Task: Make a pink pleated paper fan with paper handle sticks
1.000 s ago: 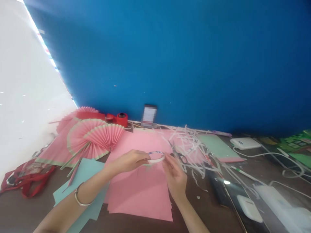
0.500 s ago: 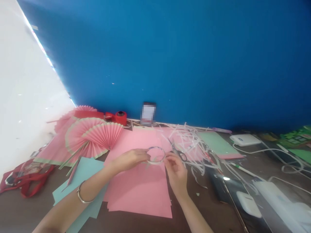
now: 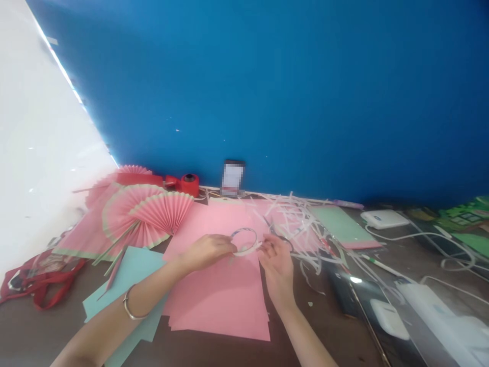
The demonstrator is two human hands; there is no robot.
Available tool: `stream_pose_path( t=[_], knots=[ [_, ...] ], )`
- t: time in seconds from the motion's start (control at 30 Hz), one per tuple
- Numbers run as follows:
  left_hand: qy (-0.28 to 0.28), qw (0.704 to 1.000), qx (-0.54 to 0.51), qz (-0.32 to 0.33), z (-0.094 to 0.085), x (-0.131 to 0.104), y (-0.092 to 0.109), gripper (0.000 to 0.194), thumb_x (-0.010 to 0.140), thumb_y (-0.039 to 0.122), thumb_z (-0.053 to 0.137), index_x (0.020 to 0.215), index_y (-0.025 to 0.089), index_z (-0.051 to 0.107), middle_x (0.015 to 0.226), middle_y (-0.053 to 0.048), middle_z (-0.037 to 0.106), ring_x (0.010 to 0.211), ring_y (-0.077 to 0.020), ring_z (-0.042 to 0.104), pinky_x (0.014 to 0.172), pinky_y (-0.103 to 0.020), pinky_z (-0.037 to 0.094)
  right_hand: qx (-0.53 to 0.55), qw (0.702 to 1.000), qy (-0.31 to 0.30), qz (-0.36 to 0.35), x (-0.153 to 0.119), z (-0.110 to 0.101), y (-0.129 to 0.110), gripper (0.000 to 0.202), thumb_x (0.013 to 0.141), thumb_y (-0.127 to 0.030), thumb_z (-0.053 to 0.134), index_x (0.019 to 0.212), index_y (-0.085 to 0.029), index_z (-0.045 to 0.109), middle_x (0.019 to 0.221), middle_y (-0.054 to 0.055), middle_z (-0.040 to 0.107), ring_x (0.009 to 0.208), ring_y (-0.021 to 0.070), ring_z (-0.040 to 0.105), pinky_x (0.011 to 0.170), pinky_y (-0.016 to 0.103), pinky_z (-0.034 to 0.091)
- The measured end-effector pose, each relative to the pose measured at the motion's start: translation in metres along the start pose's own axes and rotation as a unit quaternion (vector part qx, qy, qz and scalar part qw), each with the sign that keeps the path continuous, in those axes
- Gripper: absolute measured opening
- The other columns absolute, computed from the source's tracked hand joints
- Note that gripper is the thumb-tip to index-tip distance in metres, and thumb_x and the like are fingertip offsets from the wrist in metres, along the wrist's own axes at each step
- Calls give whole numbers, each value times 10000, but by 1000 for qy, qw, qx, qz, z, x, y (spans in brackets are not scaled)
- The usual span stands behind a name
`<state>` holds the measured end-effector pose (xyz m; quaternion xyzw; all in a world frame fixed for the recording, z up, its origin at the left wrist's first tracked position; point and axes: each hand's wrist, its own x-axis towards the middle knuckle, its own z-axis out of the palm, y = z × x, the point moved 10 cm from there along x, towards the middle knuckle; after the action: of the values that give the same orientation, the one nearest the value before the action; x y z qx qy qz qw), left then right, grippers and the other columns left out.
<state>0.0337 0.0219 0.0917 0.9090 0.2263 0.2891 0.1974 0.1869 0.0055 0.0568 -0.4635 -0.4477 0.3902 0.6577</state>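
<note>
My left hand (image 3: 212, 251) pinches the left side of a thin white roll of tape (image 3: 244, 232), held up over the pink paper sheets (image 3: 219, 295). A short white tail leads from the roll's lower edge toward my right hand (image 3: 277, 262). That hand's thumb and finger are closed at the end of this tail, and its other fingers curl loosely. Under the left forearm lie pale blue paper sheets (image 3: 143, 262). To the left of the pink stack, pink pleated paper fans (image 3: 164, 209) with green edges overlap one another.
A heap of white paper strips (image 3: 296, 219) lies behind the right hand, partly over scissors (image 3: 286, 243). A red tape dispenser (image 3: 190, 186) stands by the blue wall. Green paper (image 3: 340, 224), a phone (image 3: 370, 295), white cables and a power strip (image 3: 431, 311) occupy the right side.
The roll has shifted slightly left and tilted. A tail of tape now shows between it and my right hand, whose fingers have moved a little away from the ring.
</note>
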Motion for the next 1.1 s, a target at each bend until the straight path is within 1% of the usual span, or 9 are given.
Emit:
stream_pose_path(
  t=[0.17, 0.23, 0.33, 0.43, 0.57, 0.7, 0.77, 0.9, 1.1],
  knots=[
    [43, 994, -88, -39, -1, -2, -9, 181, 840, 321, 505, 872, 229, 658, 769, -67, 659, 809, -200, 625, 787, -297, 458, -20, 999, -34, 16, -3, 10, 2, 171, 697, -255, 680, 866, -233, 668, 1235, 79, 526, 1083, 239, 535, 880, 403, 470],
    [55, 991, -112, -52, -1, -3, -13, 175, 826, 346, 526, 848, 229, 655, 743, -62, 653, 783, -193, 623, 779, -290, 457, -6, 999, -31, 26, -6, 10, 5, 175, 691, -240, 686, 866, -240, 673, 1252, 73, 519, 1103, 245, 526, 895, 421, 463],
    [45, 993, -93, -54, 3, -5, -14, 176, 839, 334, 510, 874, 232, 648, 778, -63, 662, 809, -190, 623, 797, -291, 449, 26, 997, -22, 71, -8, 10, 17, 211, 691, -239, 690, 900, -246, 666, 1250, 68, 521, 1100, 238, 531, 893, 414, 465],
    [23, 997, -59, -44, 10, -5, -11, 185, 861, 303, 477, 928, 238, 637, 844, -62, 673, 879, -194, 621, 831, -302, 444, 37, 994, -21, 101, -9, 12, 27, 91, 708, -257, 678, 787, -211, 680, 1240, 77, 518, 1135, 244, 499, 895, 388, 461],
    [4, 999, -22, -32, 21, -5, -7, 226, 877, 292, 450, 1053, 246, 583, 1039, -68, 645, 1014, -193, 579, 891, -317, 433, 126, 983, -21, 129, -8, 16, 31, 59, 710, -263, 677, 717, -205, 673, 1136, 62, 569, 988, 225, 588, 820, 389, 495],
    [36, 991, 42, -119, 22, -9, -28, 431, 807, 365, 545, 1191, 193, 448, 1283, -135, 466, 1178, -251, 442, 900, -385, 437, 159, 978, 30, 129, 0, -1, 25, 74, 681, -249, 704, 743, -218, 678, 1013, 35, 614, 834, 154, 605, 727, 310, 512],
    [26, 988, 59, -138, 28, -12, -36, 389, 771, 345, 584, 1109, 180, 487, 1231, -133, 483, 1153, -257, 440, 905, -395, 425, 165, 976, 53, 129, 5, -11, 22, 118, 681, -255, 706, 791, -221, 683, 998, 31, 614, 772, 127, 590, 665, 270, 507],
    [-6, 990, 66, -127, 47, -17, -44, 307, 722, 280, 620, 1009, 204, 540, 1110, -81, 526, 1088, -245, 442, 914, -400, 384, 182, 970, 82, 139, 9, -23, 20, 137, 668, -255, 714, 796, -226, 677, 995, 14, 598, 736, 102, 566, 586, 223, 483],
    [-4, 989, 29, -145, 57, -20, -55, 174, 724, 298, 636, 869, 211, 594, 1102, -46, 537, 1085, -223, 422, 921, -374, 356, 168, 973, 76, 141, 11, -22, 19, 181, 651, -262, 721, 817, -218, 663, 846, 9, 566, 701, 101, 529, 522, 201, 446]
  ],
)
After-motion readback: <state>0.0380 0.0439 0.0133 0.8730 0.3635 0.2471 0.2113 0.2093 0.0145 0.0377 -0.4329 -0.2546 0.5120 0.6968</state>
